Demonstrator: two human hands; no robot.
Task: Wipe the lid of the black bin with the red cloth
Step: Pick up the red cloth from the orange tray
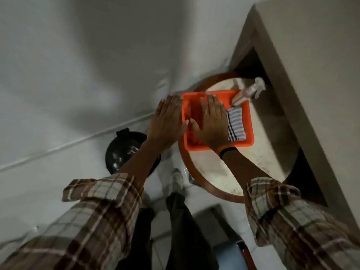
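Spanning the orange tray's (247, 121) left rim, both flat hands: left hand (166, 121), right hand (211, 123).

Round white table (259, 152) with brown rim, beneath the right hand (212, 125); orange tray (247, 114) directly on it; black bin (122, 151) on floor (39, 191), below the left hand (167, 121).

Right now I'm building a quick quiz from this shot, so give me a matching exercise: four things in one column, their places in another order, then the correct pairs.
Things:
1. striped cloth
2. black bin
3. spray bottle
4. right hand

Places:
A. on the floor, left of the round table
B. flat over the middle of the orange tray
C. leaning at the tray's far right corner
D. folded in the tray's right side

Pairs: 1-D, 2-A, 3-C, 4-B
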